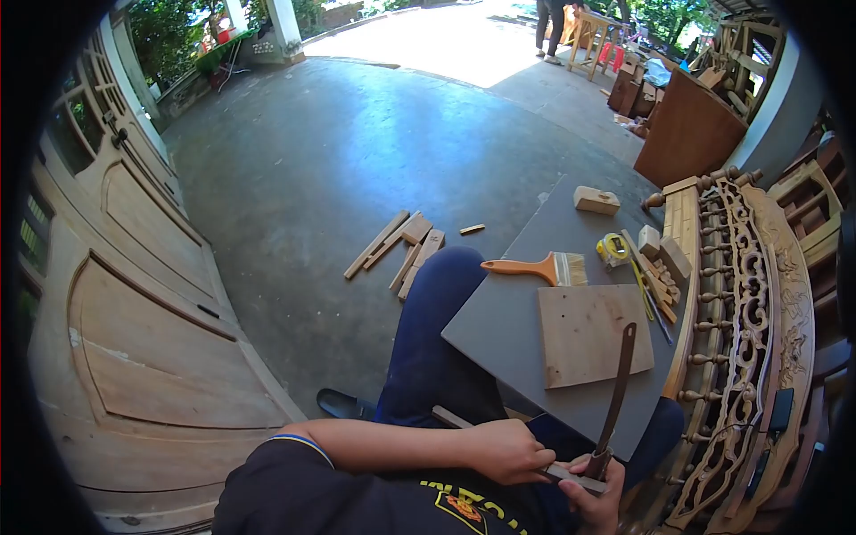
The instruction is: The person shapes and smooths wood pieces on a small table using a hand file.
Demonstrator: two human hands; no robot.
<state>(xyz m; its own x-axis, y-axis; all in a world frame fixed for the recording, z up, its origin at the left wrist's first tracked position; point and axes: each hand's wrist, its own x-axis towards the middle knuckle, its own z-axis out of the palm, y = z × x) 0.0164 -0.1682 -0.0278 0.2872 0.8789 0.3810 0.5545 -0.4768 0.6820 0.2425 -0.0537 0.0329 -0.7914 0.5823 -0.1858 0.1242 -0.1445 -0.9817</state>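
Note:
My left hand (510,451) is closed around a narrow wooden strip (455,418), which runs across my lap. At the strip's other end is my right hand (599,501), its fingers closed and its thumb by the strip. From that hand rises a long, slightly curved brown tool like a narrow blade (617,392), with a hole near its upper tip. Just beyond it, a square wooden board (588,346) lies on a grey tabletop (499,334). A paintbrush (535,267) with an orange handle lies at the board's far edge.
A yellow tape measure (613,250), a wood block (596,201) and several small wood pieces (658,281) lie farther along the tabletop. Carved wooden railing (736,357) stands close on the right. Wood offcuts (399,250) lie on the floor; a panelled door (160,357) is left. Another person (551,31) stands far off.

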